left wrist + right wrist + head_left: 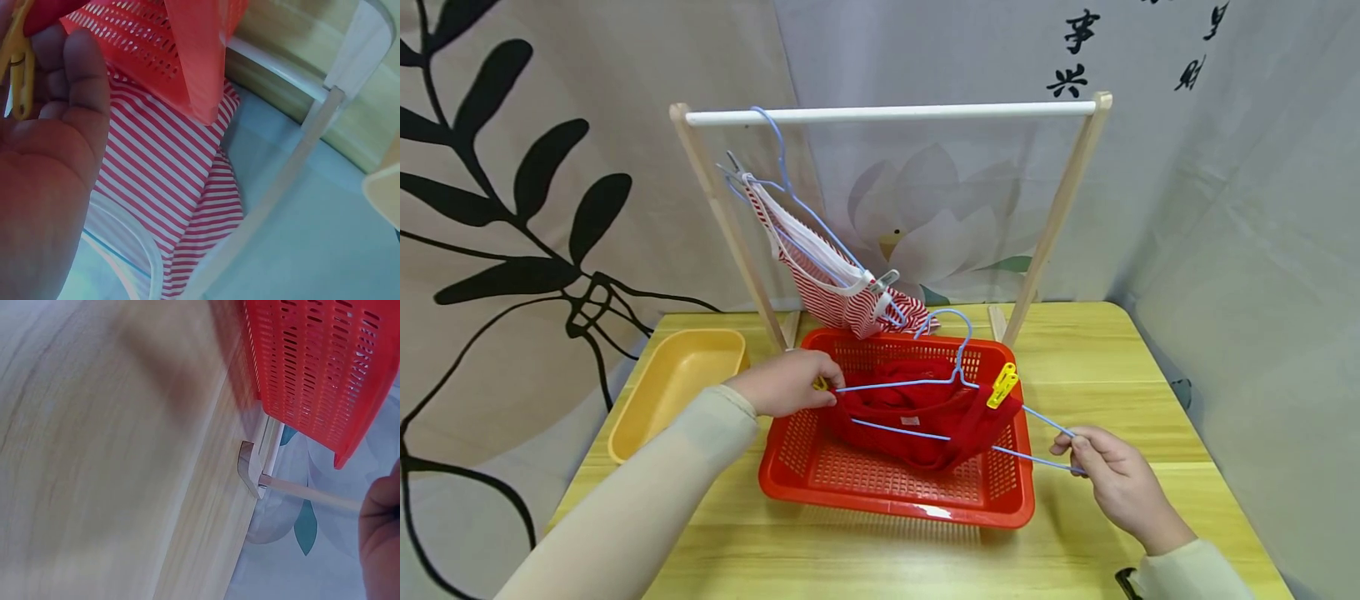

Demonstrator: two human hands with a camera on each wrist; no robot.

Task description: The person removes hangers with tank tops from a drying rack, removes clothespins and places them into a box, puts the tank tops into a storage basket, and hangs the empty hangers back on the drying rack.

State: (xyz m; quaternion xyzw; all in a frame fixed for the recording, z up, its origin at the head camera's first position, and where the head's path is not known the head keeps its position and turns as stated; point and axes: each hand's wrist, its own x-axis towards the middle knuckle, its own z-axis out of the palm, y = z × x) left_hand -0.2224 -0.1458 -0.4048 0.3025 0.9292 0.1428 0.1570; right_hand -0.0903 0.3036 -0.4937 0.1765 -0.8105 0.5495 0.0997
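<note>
Your light wood-grain table [1150, 392] carries a pale wooden rack with a white rail [895, 112] and a red perforated plastic basket [880, 507]. The red fabric garment [925, 454] is bunched over the basket, a thin blue wire hanger [959, 372] running through it. Your left hand [790, 383] pinches a small yellow plastic clip [22, 72] at the garment's left edge; your right hand [1120, 475] grips the hanger's right end. A second yellow plastic clip [1003, 386] sits at the garment's right side
</note>
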